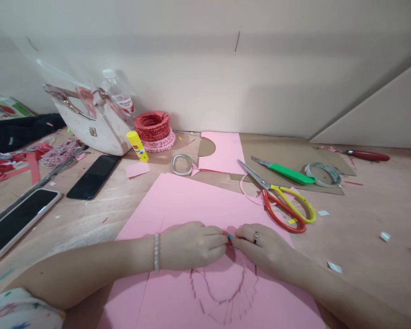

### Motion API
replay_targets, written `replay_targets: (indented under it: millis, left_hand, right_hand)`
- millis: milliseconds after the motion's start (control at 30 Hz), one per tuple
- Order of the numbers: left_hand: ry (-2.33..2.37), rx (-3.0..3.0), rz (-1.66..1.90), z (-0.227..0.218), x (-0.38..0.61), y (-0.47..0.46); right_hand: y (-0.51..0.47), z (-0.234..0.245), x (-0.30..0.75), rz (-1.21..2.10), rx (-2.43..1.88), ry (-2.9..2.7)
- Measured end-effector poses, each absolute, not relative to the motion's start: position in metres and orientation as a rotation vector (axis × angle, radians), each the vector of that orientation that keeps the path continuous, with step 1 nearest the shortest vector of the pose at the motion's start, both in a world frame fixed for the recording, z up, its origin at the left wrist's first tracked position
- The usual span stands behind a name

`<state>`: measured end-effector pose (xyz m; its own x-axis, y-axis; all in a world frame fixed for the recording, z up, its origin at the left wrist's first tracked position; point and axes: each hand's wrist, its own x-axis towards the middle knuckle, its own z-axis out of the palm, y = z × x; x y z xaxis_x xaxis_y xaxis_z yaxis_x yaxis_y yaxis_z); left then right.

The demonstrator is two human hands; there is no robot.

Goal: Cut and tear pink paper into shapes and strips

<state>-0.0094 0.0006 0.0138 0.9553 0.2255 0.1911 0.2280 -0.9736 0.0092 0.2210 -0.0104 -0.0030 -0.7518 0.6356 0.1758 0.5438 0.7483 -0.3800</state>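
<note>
- Left hand (195, 246), right hand (266, 249): grips closed on small red-and-teal item (230, 240) (unclear), over pink sheet (178, 196).
- Curved marks (222, 301) on sheet; no cut seen along them.
- Scalloped rings (152, 132): stacked, apparently finished.

Paper sheets (178, 196) lie on the bench (370, 228), with scissors (265, 184) at their far right corner and two phones (94, 177) to their left. Behind them, a handbag (101, 128), a glue stick (137, 147), a ring stack (152, 131) and cardboard (270, 147) run left to right; a knife (291, 174) and a tape roll (334, 178) rest on the cardboard.
</note>
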Motion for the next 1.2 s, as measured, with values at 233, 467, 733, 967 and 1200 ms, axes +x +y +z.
replay_targets:
  millis: [233, 467, 733, 967, 1200]
  left_hand:
    - [-0.402, -3.115, -0.287, 0.015, -0.008, 0.000]
    - [-0.405, -3.154, -0.256, 0.014, -0.008, 0.002]
    - [-0.399, -3.168, -0.247, 0.015, -0.009, 0.005]
    - [-0.478, -3.158, -0.220, 0.021, -0.007, 0.005]
    - [-0.478, -3.194, -0.179, 0.018, -0.006, 0.005]
  right_hand:
    - [-0.008, 0.003, 0.219, 0.471, -0.939, -2.658]
    - [-0.010, 0.015, 0.218, -0.008, -0.560, -2.644]
    - [-0.011, 0.010, 0.220, 0.050, -0.573, -2.572]
    - [-0.011, 0.005, 0.221, 0.061, -0.667, -2.567]
    - [-0.013, 0.007, 0.222, 0.077, -0.563, -2.574]
